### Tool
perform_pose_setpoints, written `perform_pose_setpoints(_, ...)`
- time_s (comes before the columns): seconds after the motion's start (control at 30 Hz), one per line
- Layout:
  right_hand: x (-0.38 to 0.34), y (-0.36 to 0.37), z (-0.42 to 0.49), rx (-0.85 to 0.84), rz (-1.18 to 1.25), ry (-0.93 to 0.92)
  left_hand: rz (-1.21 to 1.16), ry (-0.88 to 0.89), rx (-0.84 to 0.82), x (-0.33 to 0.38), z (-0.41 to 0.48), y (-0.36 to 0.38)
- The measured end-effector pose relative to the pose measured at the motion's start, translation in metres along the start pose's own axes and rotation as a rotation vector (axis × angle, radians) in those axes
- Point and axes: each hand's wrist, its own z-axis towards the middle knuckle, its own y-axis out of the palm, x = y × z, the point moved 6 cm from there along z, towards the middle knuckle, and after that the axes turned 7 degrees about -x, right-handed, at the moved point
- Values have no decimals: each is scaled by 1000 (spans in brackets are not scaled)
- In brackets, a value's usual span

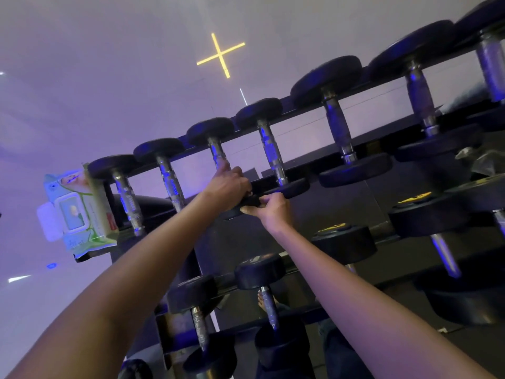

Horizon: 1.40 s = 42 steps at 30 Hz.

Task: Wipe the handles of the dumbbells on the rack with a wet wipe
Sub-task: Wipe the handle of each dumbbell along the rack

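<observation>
Head view: the left hand (229,187) is up on the top row of the rack (308,160), fingers clamped round the near end of the third dumbbell handle (216,153). The right hand (274,212) is just beside it, curled onto that dumbbell's near head (247,203), probably to steady it. The wet wipe pack (78,212) sits at the rack's left end. Whether a wipe lies under the left palm, I can't tell. Best play now: pin the head, twist and slide along the whole knurled length to the far collar.
</observation>
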Motion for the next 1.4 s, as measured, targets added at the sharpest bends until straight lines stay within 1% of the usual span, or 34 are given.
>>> perform_pose_setpoints(0.03, 0, 0, -1, -2, -12, -4, -37, -2, 36, 0, -3, -1)
perform_pose_setpoints(0.1, -2, -1, -3, -11, -34, -28, -198, -24, 79, -6, -14, -2)
perform_pose_setpoints(0.13, -4, -1, -5, -17, -66, -41, -314, -54, 98, -12, -22, -1)
perform_pose_setpoints(0.17, -5, -1, -6, -16, -135, -59, -469, -101, 167, -20, -31, -1)
perform_pose_setpoints(0.2, -9, -2, -9, 1, -240, -88, -662, -177, 311, -31, -42, -3)
perform_pose_setpoints(0.23, -13, -5, -13, 50, -355, -137, -880, -294, 509, -45, -54, -3)
perform_pose_setpoints(0.27, -20, -10, -20, 126, -447, -210, -1103, -444, 748, -59, -67, -1)
perform_pose_setpoints(0.3, -27, -14, -28, 215, -506, -321, -1303, -596, 955, -68, -75, 6)
perform_pose_setpoints(0.33, -34, -17, -36, 294, -568, -448, -1476, -709, 1080, -73, -74, 13)
perform_pose_setpoints(0.37, -37, -17, -40, 356, -672, -546, -1609, -766, 1134, -72, -65, 18)
perform_pose_setpoints(0.4, -39, -16, -42, 379, -800, -592, -1695, -784, 1137, -69, -53, 19)
perform_pose_setpoints(0.47, -35, -11, -34, 238, -1015, -529, -1719, -761, 1116, -60, -31, 17)
perform_pose_setpoints(0.5, -31, -9, -28, 153, -1082, -486, -1709, -745, 1123, -58, -24, 17)
perform_pose_setpoints(0.57, -31, -6, -16, 67, -1181, -475, -1729, -771, 1138, -64, -15, 27)
perform_pose_setpoints(0.63, -36, 1, -1, 1, -1230, -465, -1919, -834, 1127, -73, -6, 46)
perform_pose_setpoints(0.7, -41, 12, 15, -71, -1262, -459, -2185, -800, 1098, -76, 3, 61)
perform_pose_setpoints(0.73, -44, 15, 20, -87, -1272, -471, -2232, -768, 1096, -76, 4, 64)
perform_pose_setpoints(0.77, -46, 16, 25, -84, -1284, -477, -2184, -741, 1113, -76, 2, 62)
perform_pose_setpoints(0.8, -47, 16, 27, -80, -1283, -478, -2052, -721, 1133, -77, -4, 56)
perform_pose_setpoints(0.9, -46, 15, 22, -59, -1317, -485, -1497, -603, 1125, -76, -14, 28)
perform_pose_setpoints(0.93, -47, 15, 18, -34, -1331, -490, -1397, -579, 1125, -74, -16, 22)
perform_pose_setpoints(0.97, -49, 15, 13, 4, -1333, -500, -1392, -591, 1137, -73, -16, 22)
perform_pose_setpoints(1.0, -51, 17, 7, 62, -1341, -536, -1485, -622, 1165, -76, -16, 27)
perform_pose_setpoints(1.03, -53, 19, -1, 126, -1358, -574, -1663, -679, 1188, -78, -12, 37)
perform_pose_setpoints(1.1, -49, 19, -11, 215, -1256, -635, -2050, -768, 1145, -77, -2, 56)
perform_pose_setpoints(1.13, -46, 21, -14, 213, -1182, -665, -2068, -799, 1137, -77, -3, 58)
perform_pose_setpoints(1.17, -43, 21, -14, 204, -1137, -665, -1960, -806, 1152, -79, -8, 54)
perform_pose_setpoints(1.2, -40, 19, -11, 172, -1129, -621, -1791, -771, 1182, -80, -14, 43)
perform_pose_setpoints(1.23, -42, 18, -10, 138, -1143, -574, -1617, -690, 1188, -76, -17, 32)
perform_pose_setpoints(1.27, -43, 20, -6, 65, -1189, -510, -1457, -616, 1174, -71, -17, 21)
perform_pose_setpoints(1.3, -43, 22, 1, 7, -1252, -462, -1366, -586, 1161, -67, -16, 17)
perform_pose_setpoints(1.33, -46, 23, 6, -30, -1295, -439, -1372, -604, 1169, -65, -15, 19)
perform_pose_setpoints(1.37, -50, 25, 9, -51, -1312, -425, -1501, -645, 1197, -67, -13, 25)
perform_pose_setpoints(1.4, -54, 26, 8, -38, -1316, -439, -1734, -703, 1227, -71, -12, 32)
